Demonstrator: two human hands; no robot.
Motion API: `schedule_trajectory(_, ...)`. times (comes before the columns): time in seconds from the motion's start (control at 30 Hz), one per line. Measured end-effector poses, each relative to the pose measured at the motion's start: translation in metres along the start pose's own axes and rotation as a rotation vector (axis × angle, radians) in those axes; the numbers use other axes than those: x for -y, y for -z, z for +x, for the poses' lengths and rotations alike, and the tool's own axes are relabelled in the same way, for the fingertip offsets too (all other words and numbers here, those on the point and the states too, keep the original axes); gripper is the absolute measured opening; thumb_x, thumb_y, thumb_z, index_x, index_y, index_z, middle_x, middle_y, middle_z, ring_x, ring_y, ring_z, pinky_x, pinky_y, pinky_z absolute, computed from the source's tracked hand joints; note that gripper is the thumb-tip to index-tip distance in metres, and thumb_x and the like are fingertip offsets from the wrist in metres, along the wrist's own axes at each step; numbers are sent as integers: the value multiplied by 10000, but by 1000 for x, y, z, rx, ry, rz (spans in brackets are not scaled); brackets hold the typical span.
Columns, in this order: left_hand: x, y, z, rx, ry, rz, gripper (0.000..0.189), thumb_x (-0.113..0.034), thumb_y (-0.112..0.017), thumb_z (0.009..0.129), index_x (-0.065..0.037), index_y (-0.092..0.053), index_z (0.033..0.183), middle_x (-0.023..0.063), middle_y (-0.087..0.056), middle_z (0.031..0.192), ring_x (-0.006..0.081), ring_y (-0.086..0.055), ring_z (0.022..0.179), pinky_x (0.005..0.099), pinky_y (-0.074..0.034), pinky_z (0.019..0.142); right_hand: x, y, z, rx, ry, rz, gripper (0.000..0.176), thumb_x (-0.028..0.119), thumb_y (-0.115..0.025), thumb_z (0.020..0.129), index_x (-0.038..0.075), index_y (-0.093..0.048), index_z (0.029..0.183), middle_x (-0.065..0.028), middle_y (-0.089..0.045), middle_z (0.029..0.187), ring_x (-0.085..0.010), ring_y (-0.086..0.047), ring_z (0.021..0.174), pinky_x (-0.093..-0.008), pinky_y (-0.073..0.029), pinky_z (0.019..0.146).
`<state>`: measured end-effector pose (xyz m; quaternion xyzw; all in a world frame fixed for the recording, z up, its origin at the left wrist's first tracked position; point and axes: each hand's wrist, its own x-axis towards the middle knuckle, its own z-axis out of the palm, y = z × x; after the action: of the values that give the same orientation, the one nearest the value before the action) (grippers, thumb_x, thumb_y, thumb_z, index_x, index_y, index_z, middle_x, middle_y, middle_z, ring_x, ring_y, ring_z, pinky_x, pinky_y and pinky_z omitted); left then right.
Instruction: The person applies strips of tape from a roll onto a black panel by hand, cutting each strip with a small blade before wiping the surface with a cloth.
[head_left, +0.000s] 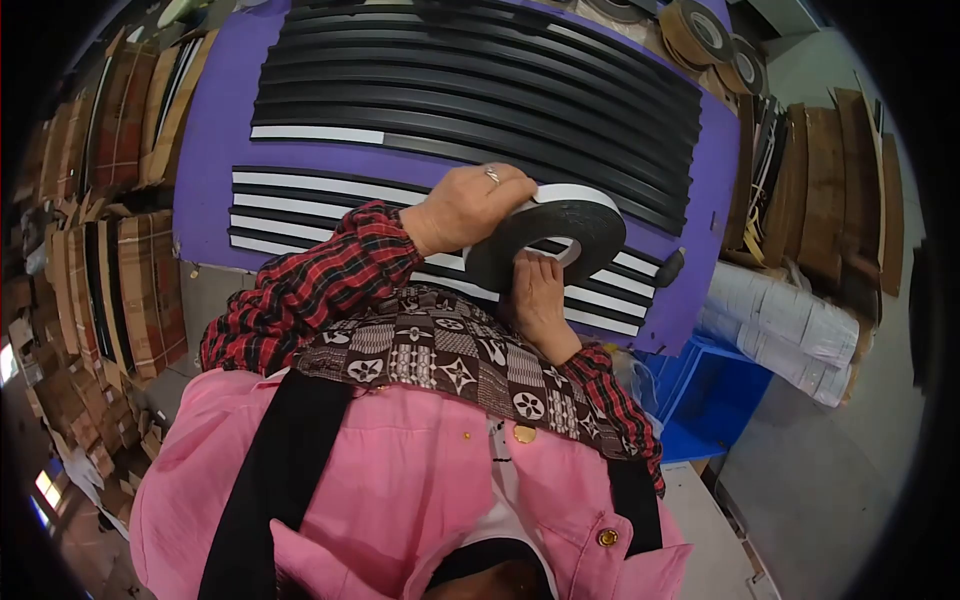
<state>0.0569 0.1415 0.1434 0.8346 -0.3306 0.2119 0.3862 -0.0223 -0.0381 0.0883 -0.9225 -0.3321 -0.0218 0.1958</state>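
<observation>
A large roll of tape point(600, 235), black on its side with a white outer face, is held up over the table in front of me. My left hand point(468, 208), wearing a ring, is closed at the roll's upper left edge, fingertips on the white face. From below, my right hand point(540, 298) reaches to the roll's core with its fingers curled into the hole. Beneath the roll lie several black strips point(300, 200) with white tape along them. Behind it are rows of plain black strips point(470, 90); the nearest carries a short white length point(317, 134) at its left.
The strips rest on a purple tabletop point(215, 130). More tape rolls point(700, 35) stand at the back right, and a small dark object point(670, 267) sits by the right edge. A blue bin point(715, 400), wrapped bundles point(785, 325) and cardboard boxes point(125, 290) surround the table.
</observation>
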Motion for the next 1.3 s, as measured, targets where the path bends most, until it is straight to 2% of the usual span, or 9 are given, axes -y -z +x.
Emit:
schedule_trajectory(0.13, 2, 12, 2, -91, 17, 144, 200, 12, -549, 663, -38, -515, 854, 86, -559, 729, 240, -569, 627, 301, -462, 515, -11, 8, 14, -14, -48, -211, 349, 94, -482, 687, 26, -448, 1028, -87, -492, 933, -233, -472, 890, -346, -349, 814)
schedule_trajectory(0.3, -19, 10, -14, -55, 483, -345, 74, -23, -508, 796, -2, -532, 863, 73, -558, 685, 163, -562, 591, 250, -441, 505, -28, 1, 20, 7, -13, -263, 411, 134, -574, 645, 32, -445, 1021, -86, -489, 919, -251, -476, 864, -332, -368, 797)
schedule_trajectory(0.4, -30, 12, -21, 28, 632, -651, 133, -70, -462, 859, 18, -536, 927, 55, -570, 778, 93, -555, 691, 205, -462, 606, -5, 22, 39, 35, -563, 1104, 639, 127, -654, 570, -9, -379, 1131, -119, -491, 1006, -241, -502, 898, -328, -388, 828)
schedule_trajectory(0.57, -51, 14, -10, -98, 822, -987, 139, -79, -543, 816, -3, -528, 931, 33, -562, 782, 84, -552, 704, 184, -449, 626, 4, 19, 46, -285, -478, 1879, 624, 29, -546, 679, 26, -290, 1249, -131, -390, 1234, -228, -368, 1154, -336, -263, 988)
schedule_trajectory(0.63, -53, 17, -9, -193, 1025, -1071, 184, -83, -577, 793, -11, -508, 948, 9, -539, 738, 78, -544, 684, 181, -447, 598, -8, 28, 46, -527, -340, 2263, 542, 235, -602, 747, 51, -380, 1205, -99, -439, 1198, -211, -396, 1131, -305, -306, 960)
schedule_trajectory(0.73, -27, 29, -35, -170, 1218, -1038, 136, -72, -582, 784, -16, -545, 902, -2, -525, 709, 69, -505, 630, 173, -421, 576, -32, 71, 37, -817, -437, 2126, 555, 469, -580, 733, 72, -461, 1102, -52, -503, 1081, -198, -420, 1091, -389, -308, 960)
schedule_trajectory(0.97, 88, 60, -109, -233, 1359, -509, 128, -106, -586, 778, -14, -583, 866, -9, -529, 694, 59, -451, 592, 189, -390, 561, -106, 80, 13, -1201, -565, 1509, 401, 132, -647, 719, 41, -448, 1055, -79, -518, 970, -195, -495, 941, -345, -373, 917)
schedule_trajectory(1.03, 111, 54, -108, -251, 1413, -380, 129, -85, -601, 757, -4, -581, 856, 7, -551, 710, 76, -493, 626, 198, -410, 592, -127, 57, 15, -1104, -683, 874, 506, 49, -675, 683, 23, -394, 1103, -98, -490, 1008, -189, -491, 928, -305, -389, 880)
schedule_trajectory(1.3, 149, 28, -105, -156, 1461, -130, 144, -55, -644, 717, 4, -577, 830, 25, -575, 721, 80, -518, 625, 198, -434, 587, -176, 21, 16, -690, -891, 267, 823, 274, -790, 549, -40, -310, 1139, -211, -424, 1127, -299, -444, 1044, -367, -382, 891)
